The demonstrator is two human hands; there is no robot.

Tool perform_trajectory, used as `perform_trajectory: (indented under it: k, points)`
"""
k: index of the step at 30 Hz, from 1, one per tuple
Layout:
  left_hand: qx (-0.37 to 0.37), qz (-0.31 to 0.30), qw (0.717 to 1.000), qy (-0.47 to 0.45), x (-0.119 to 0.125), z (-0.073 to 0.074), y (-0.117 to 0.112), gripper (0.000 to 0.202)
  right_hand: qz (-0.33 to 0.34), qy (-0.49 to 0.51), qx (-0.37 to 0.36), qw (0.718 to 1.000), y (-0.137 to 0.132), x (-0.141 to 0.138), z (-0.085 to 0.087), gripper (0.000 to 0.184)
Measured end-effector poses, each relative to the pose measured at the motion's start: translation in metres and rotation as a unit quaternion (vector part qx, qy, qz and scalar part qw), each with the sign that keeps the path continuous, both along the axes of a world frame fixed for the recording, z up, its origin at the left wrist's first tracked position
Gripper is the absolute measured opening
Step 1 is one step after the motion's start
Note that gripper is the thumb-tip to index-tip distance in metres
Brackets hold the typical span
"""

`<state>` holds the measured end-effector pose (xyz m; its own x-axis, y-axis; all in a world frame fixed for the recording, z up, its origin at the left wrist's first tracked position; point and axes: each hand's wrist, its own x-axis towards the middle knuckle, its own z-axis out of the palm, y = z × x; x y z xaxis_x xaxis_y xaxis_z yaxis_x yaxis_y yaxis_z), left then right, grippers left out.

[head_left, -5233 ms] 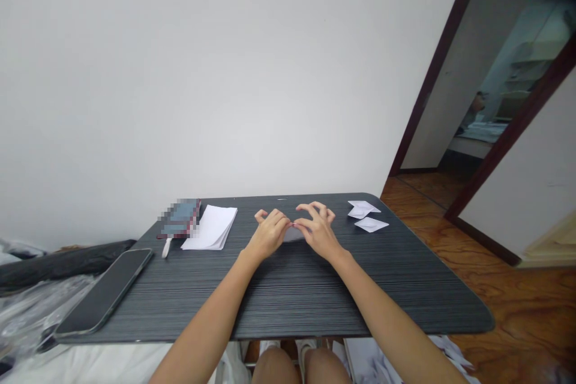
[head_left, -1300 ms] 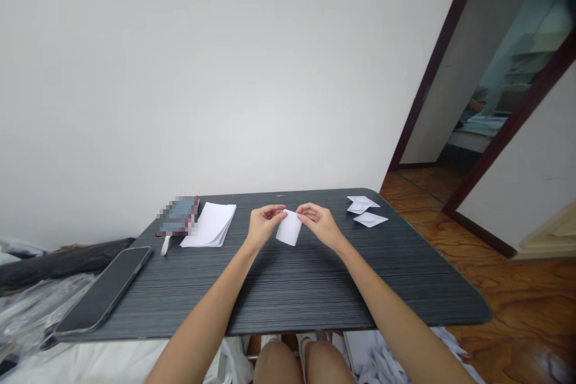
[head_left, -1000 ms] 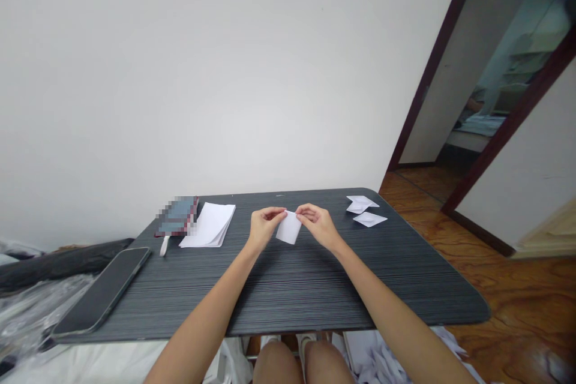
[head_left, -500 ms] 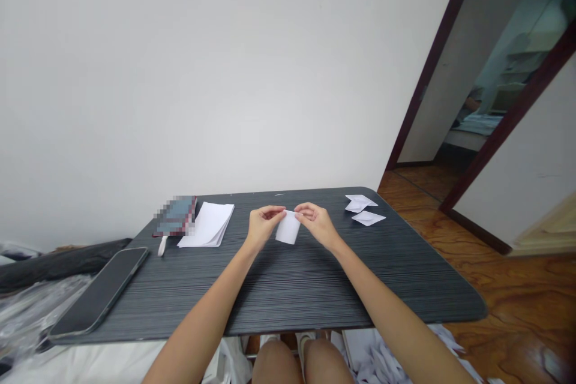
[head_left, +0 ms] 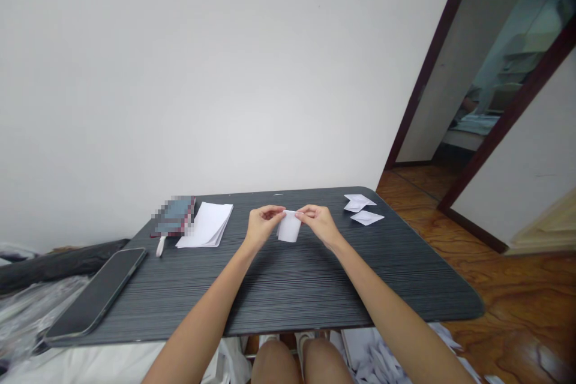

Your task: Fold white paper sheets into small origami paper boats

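A small folded piece of white paper hangs over the middle of the dark table, held by its upper edge. My left hand pinches the upper left corner between thumb and fingers. At the upper right corner, my right hand grips it the same way. Two layers show along the paper's left side, slightly apart at the bottom. Several folded white paper pieces with pointed ends lie to the right of my right hand. Left of my left hand rests a stack of white paper sheets.
The dark wood-grain table stands against a white wall. On its left are a phone and a partly blurred notebook with a white strap. Many white folded papers lie below the front edge. A doorway opens at the right.
The folded paper has tilted a little, and its two layers now show at the left side. Both hands keep their pinch in nearly the same place.
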<state>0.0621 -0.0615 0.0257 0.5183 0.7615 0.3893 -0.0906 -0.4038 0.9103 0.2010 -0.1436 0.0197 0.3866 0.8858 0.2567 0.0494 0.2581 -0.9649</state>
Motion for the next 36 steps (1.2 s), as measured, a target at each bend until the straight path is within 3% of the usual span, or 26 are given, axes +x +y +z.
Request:
perform_trajectory:
  k: [15,19,29,36]
  points:
    - [0.069,0.006,0.997,0.025,0.007,-0.006,-0.019,0.024,-0.065,-0.065,0.030,0.995,0.007,-0.007,-0.011,0.021]
    - [0.055,0.008,0.998,0.025,0.007,-0.008,-0.018,0.025,-0.063,-0.063,0.026,0.996,0.007,-0.007,-0.011,0.022]
    - [-0.033,0.017,0.999,-0.007,0.004,0.001,-0.008,0.021,0.010,0.079,-0.035,0.996,0.001,0.001,0.000,0.034]
    - [-0.064,-0.009,0.998,-0.002,0.003,0.003,-0.007,0.018,-0.012,0.018,-0.023,0.999,0.001,0.002,0.000,0.035]
